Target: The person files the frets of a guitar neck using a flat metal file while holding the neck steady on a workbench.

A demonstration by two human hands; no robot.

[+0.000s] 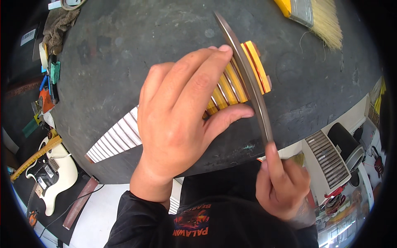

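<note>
A guitar neck (228, 89) lies slantwise on the dark bench, its frets showing as shiny bars between yellow strips that look like masking tape. Toward the lower left its striped fretboard (115, 139) looks white. My left hand (178, 103) spans the neck, fingers along the far edge and thumb at the near edge, covering its middle. Across the frets near the right end lies a long, slim metal file (248, 70), beside my left fingertips. Its near end is in my right hand (283, 186), whose index finger stretches along it; the rest of the grip is partly hidden.
At the upper right is a yellow-handled brush (324, 22) with pale bristles. A cream electric guitar (58, 175) lies at lower left. Along the left side sit a brown rag (60, 31) and assorted small tools. A white vented unit (326, 163) stands beyond the bench's near right edge.
</note>
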